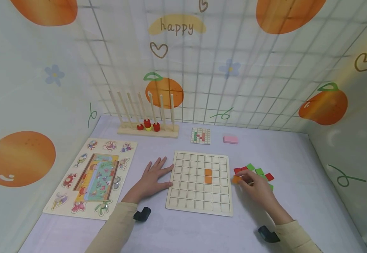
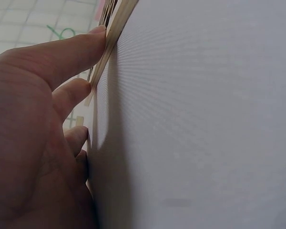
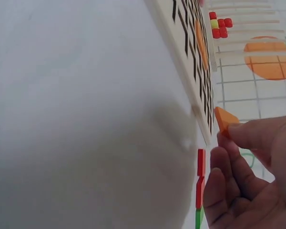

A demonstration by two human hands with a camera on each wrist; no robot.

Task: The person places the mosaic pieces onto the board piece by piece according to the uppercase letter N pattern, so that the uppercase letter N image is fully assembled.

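A square wooden grid board [image 1: 190,196] lies mid-table, with two orange tiles [image 1: 208,172] set one above the other in its cells. My left hand [image 1: 153,179] is spread at the board's left edge; in the left wrist view its thumb [image 2: 81,52] touches the side of the board. Between thumb and finger, my right hand [image 1: 257,186] pinches an orange square tile [image 3: 224,120], held just off the board's right edge. Several loose red and green tiles [image 1: 259,171] lie around and partly beneath that hand, some of them hidden by it.
Behind the board lie a small pattern card [image 1: 200,136] and a pink block [image 1: 230,140]. A wooden peg stand [image 1: 148,131] with red and yellow beads is at the back left. A sea-animal picture board [image 1: 91,175] lies to the left.
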